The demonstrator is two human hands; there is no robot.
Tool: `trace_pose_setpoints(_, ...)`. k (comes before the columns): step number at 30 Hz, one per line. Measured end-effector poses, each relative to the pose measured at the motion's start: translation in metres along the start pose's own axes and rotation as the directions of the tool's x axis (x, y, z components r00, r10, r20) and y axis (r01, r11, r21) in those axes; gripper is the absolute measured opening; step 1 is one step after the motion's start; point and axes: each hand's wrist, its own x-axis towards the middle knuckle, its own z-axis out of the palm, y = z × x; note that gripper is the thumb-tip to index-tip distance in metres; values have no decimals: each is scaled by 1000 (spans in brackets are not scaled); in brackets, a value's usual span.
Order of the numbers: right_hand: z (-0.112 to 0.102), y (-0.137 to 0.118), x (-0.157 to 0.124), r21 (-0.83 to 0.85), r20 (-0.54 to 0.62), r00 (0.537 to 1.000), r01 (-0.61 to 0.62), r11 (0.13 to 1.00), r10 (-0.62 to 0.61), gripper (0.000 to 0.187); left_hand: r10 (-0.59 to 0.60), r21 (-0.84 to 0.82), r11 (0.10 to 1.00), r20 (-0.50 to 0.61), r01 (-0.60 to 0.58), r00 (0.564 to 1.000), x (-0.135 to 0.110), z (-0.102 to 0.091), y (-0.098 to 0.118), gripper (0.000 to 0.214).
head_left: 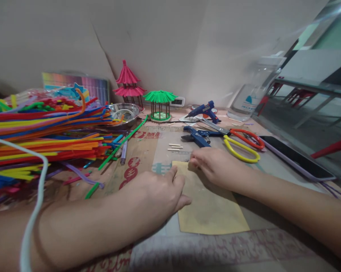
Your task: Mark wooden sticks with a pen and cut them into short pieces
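A yellow-tan, rough-looking sheet (213,211) lies flat in front of me. My left hand (156,194) rests on its left edge, index finger and thumb stretched out and the other fingers partly bent. At the sheet's top edge my right hand (211,166) is closed in a pinch, fingertips low over the surface; whatever they hold is hidden. Several short pale sticks (174,147) lie just beyond the sheet. Past my right hand are a pair of blue cutting pliers (199,136) and scissors (241,143) with red and yellow handles.
Piles of coloured pipe cleaners (45,128) fill the left side, with a white cable (41,189) in front. At the back stand a pink pagoda model (127,81), a green-roofed pavilion (160,104), a metal bowl (126,113), a blue glue gun (204,110) and a clear jug (247,94). A phone (295,156) lies right.
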Motion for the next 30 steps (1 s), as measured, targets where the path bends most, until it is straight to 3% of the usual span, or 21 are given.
trace_pose_setpoints(3,0,1,-3,36,-1,1000,-31,999,31,25,25,28,999,-7,-25,1000,0,0,0,31)
trace_pose_setpoints(7,8,-12,3,237,-20,993,114,965,-112,26,29,5,1000,51,-29,998,5,-2,0,34)
trace_pose_setpoints(9,9,-16,5,256,-4,990,140,957,-143,24,56,-4,998,80,-56,995,6,-3,-1,28)
trace_pose_setpoints(16,1,-1,-1,40,31,999,-8,999,6,23,39,20,999,18,-40,999,2,-3,0,33)
trace_pose_setpoints(18,3,2,-3,82,-24,1000,10,997,-8,25,39,-13,999,-1,-39,999,3,-1,-4,33)
trace_pose_setpoints(20,5,2,-4,258,-104,994,13,966,14,24,11,-90,996,2,-11,1000,6,3,-12,35)
trace_pose_setpoints(22,6,-1,-4,566,-127,987,-6,825,94,21,-24,-234,972,-3,23,1000,9,11,-23,33)
trace_pose_setpoints(24,8,-3,-3,824,-67,987,-28,566,147,16,-89,-417,907,-64,55,994,13,19,-35,25)
trace_pose_setpoints(26,9,-4,-1,939,-20,990,-28,342,136,16,-189,-579,812,-153,67,970,16,26,-43,19)
trace_pose_setpoints(28,10,-3,-1,974,-17,993,-11,226,121,22,-278,-700,713,-224,44,934,16,29,-46,16)
trace_pose_setpoints(30,12,-3,-1,983,-9,992,-14,185,124,28,-317,-777,629,-267,-9,910,15,28,-44,13)
